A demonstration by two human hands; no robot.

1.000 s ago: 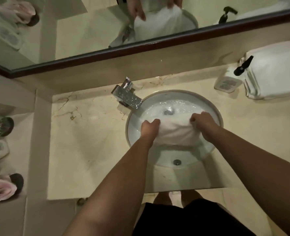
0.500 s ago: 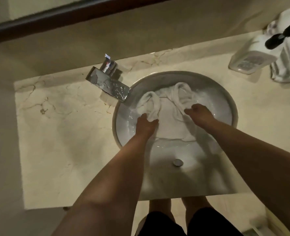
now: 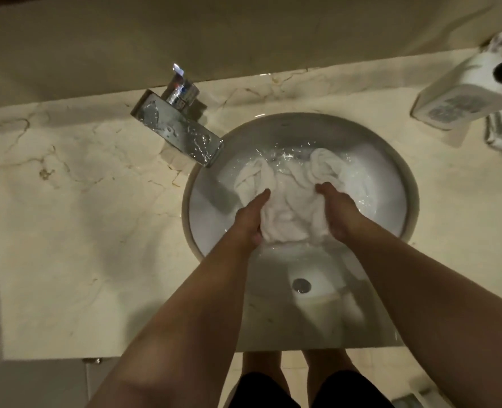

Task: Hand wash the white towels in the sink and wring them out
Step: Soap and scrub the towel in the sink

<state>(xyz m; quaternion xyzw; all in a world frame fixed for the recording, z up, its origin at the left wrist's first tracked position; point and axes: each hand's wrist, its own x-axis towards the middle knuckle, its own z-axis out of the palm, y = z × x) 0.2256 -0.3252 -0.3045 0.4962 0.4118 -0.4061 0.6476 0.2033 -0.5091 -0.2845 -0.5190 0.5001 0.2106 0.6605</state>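
My left hand [image 3: 251,217] and right hand [image 3: 336,212] both grip the bunched, wet white towel [image 3: 285,210], which sits in shallow water in the round white ceramic sink [image 3: 403,184], w/ the square chrome tap [image 3: 179,129] at back-left. The towel lies directly btwn my palms; its long axis runs roughly left-right, two lumpy ends flopping away from me toward the back. Fingers of each hand curl into the cloth from opposite sides, thumbs at the near edge. Both hands equally close, forearms angled inward, wrists low. Next, prob. squeeze and rub inward.
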